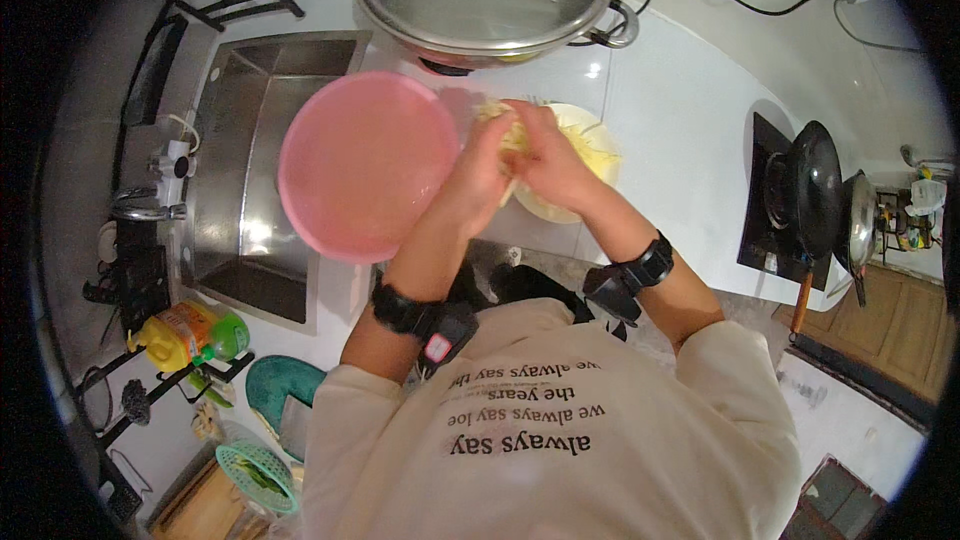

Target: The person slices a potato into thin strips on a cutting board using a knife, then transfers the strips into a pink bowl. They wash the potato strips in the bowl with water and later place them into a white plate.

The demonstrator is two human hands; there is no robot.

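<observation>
My left hand (484, 165) and my right hand (551, 154) are cupped together around a clump of pale yellow vegetable shreds (516, 136), which look like shredded potato. Some strands poke out at the top and below the palms. Partly under my right hand stands a cream-coloured bowl (551, 211) with more shreds (589, 146) in it. To the left, close to my left forearm, is a round pink basin (296, 221) filled with cloudy liquid. My fingers are blurred, and most of the clump is hidden between them.
A lidded steel electric pan (487, 41) sits behind the bowl. Left of the basin lies a steel sink (214, 195) with a faucet (150, 206). A black wok (816, 187) rests on the hob at right. Detergent bottles (180, 334) and a green colander (255, 476) are at lower left.
</observation>
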